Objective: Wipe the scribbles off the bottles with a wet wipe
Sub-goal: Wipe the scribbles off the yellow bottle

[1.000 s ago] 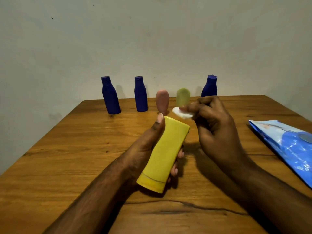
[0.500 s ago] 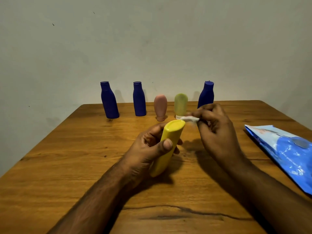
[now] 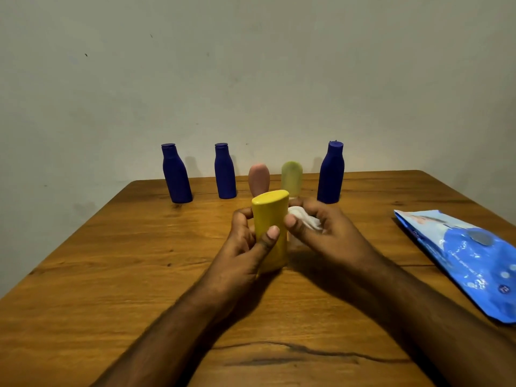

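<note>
Centrally, over the wooden worktop (image 3: 111,275), the left hand (image 3: 245,247) grips the yellow bottle (image 3: 270,227), fingers and thumb curled round it, its flat end tipped toward the camera. Just beside it, the right hand (image 3: 321,233) pinches a crumpled white wet wipe (image 3: 304,220) against the bottle's right side. A blue wipes pack (image 3: 469,255) lies at the right.
</note>
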